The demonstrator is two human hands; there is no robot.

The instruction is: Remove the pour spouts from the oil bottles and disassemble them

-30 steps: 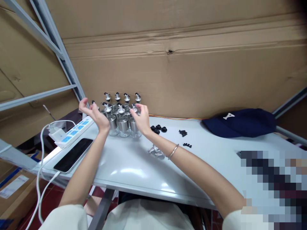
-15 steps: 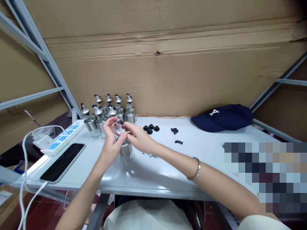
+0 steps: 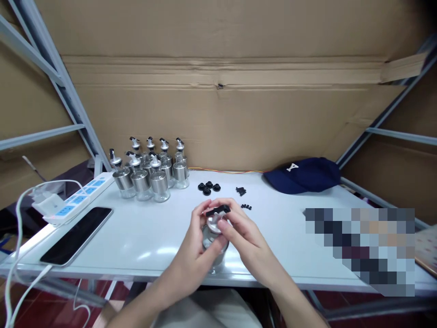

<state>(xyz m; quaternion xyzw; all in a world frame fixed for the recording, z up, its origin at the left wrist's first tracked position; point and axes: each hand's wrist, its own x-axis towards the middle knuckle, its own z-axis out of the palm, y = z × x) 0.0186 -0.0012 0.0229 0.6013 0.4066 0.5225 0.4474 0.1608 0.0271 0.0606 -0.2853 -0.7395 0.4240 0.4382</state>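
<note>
Both hands are around a glass bottle (image 3: 217, 264) with a pourer spout (image 3: 214, 223) on top, near the table's front edge. My left hand (image 3: 194, 248) wraps the bottle's left side, its thumb across the front. With thumb and fingers, my right hand (image 3: 251, 239) grips the silver spout, just below its black flip lid (image 3: 218, 210). Fingers hide much of the bottle's neck and body. Beyond the hands lie black round stoppers (image 3: 206, 191), small black caps (image 3: 246, 207) and black lever-like pieces (image 3: 241, 191).
Several steel-sleeved bottles (image 3: 141, 182) with pourers stand at the back left. A power strip (image 3: 80, 199) and a phone (image 3: 77, 237) lie on the left, with white cables. A navy cap (image 3: 303, 176) sits at the back right. Cardboard (image 3: 218, 123) walls the back; a blurred patch covers the right.
Both hands and the bottle have moved right and closer to me, away from the grouped bottles. My left hand now wraps the bottle's side instead of being up at the spout.
</note>
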